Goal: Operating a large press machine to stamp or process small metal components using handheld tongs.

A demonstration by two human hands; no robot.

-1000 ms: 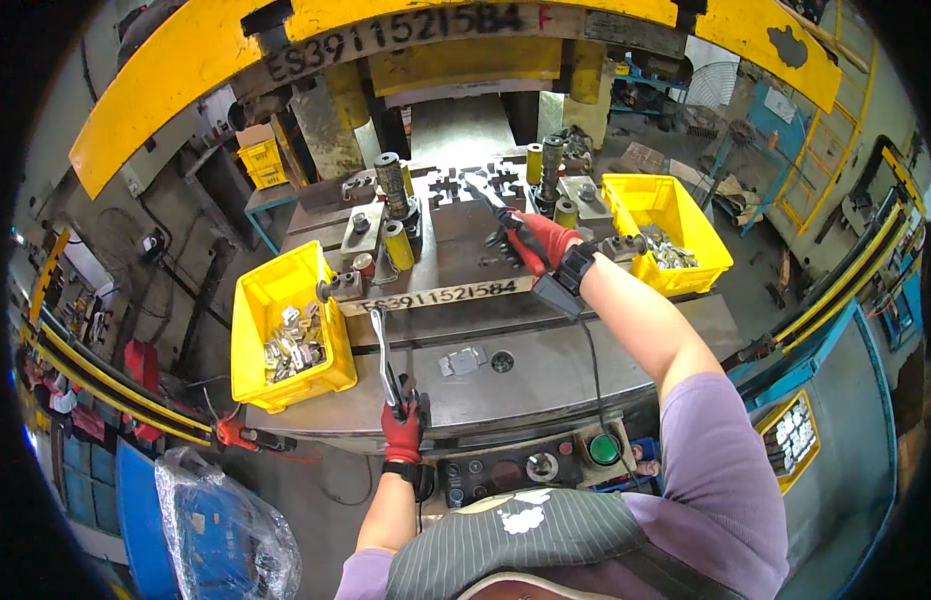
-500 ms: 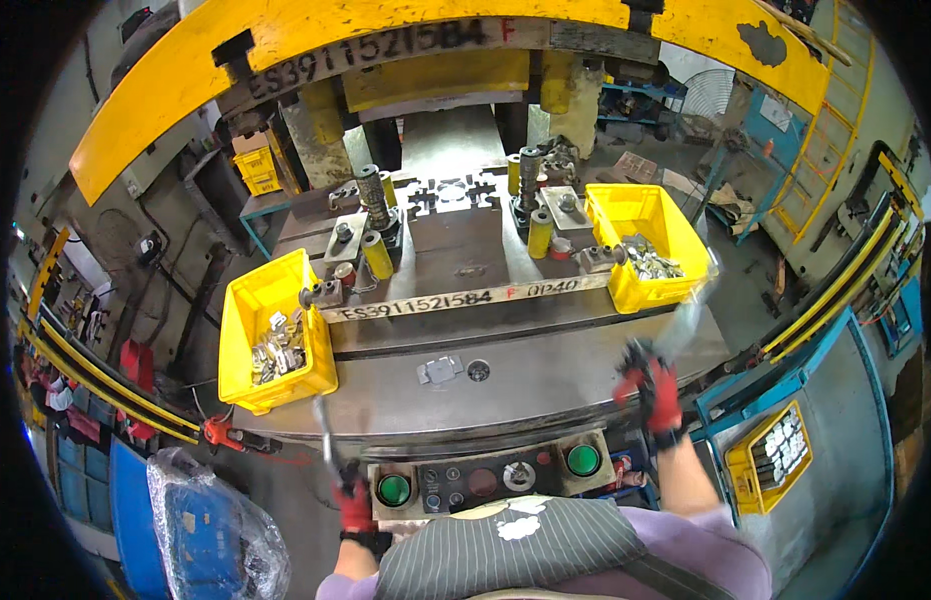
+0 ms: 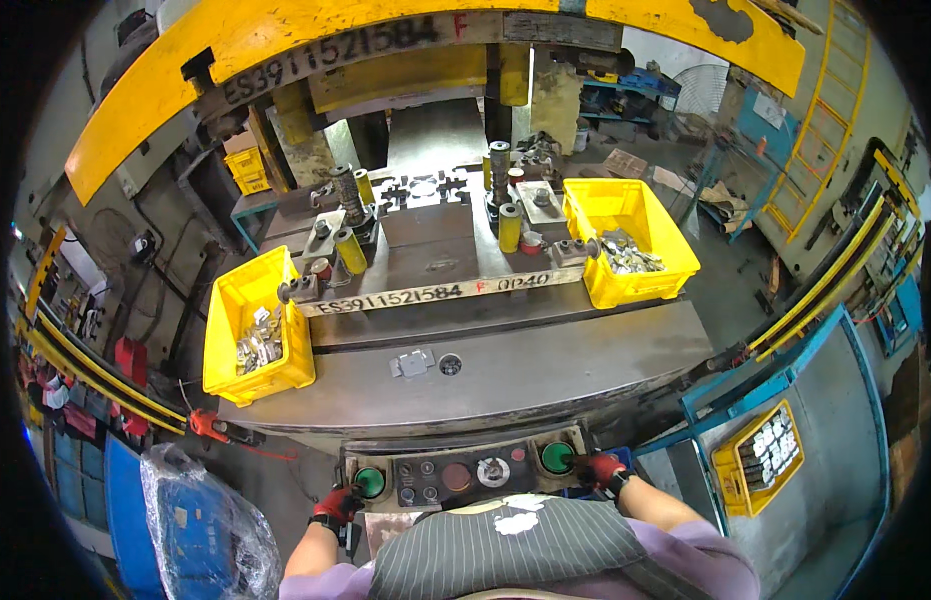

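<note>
My left hand (image 3: 335,504), in a red glove with dark fingers, is at the left green push button (image 3: 369,482) on the control panel (image 3: 415,470). Its fingers look curled; a thin dark shape shows below them, too unclear to name. At the panel's other end, my right hand (image 3: 602,470), gloved alike, reaches the right green button (image 3: 557,458) with closed dark fingers. What it holds, if anything, is hidden. Beyond the panel, a flat grey metal piece (image 3: 413,362) lies on the press table (image 3: 525,365) beside a round hole.
Yellow bins with small metal parts stand on the table, one at left (image 3: 297,350) and one at right (image 3: 675,260). Between them sits the lower die (image 3: 440,265) with upright posts. A yellow press beam (image 3: 335,40) arches overhead. Another yellow bin (image 3: 730,480) is at lower right.
Both hands have come down and inward to the green buttons. The long silver tool in my left hand and the blurred silvery thing by my right hand no longer show. The view has shifted slightly.
</note>
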